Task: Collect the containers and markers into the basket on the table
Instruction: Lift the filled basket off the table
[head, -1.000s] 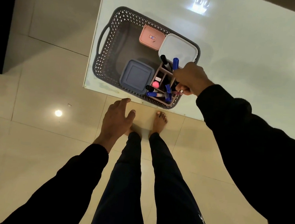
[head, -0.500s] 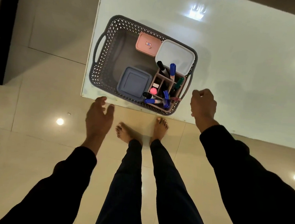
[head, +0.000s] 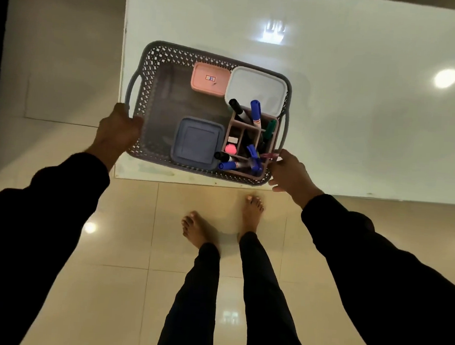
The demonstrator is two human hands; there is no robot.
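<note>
The grey lattice basket sits at the near left corner of the white bench, turned a little askew. The person's left hand grips the basket's left rim just below the handle, fingers curled over the edge. The right hand is at the basket's near right corner, thumb against the rim; its fingers curve round the corner, though I cannot tell how firmly they hold.

Inside, a pink container lies at the far side, with a white container just to its right, touching it. A blue-grey container lies near the front wall. To its right stands a pink divided organiser holding markers: a black one, a blue one and a green one standing tilted, with more blue markers lying across its near side.

Bare feet stand on the cream floor tiles below the bench edge.
</note>
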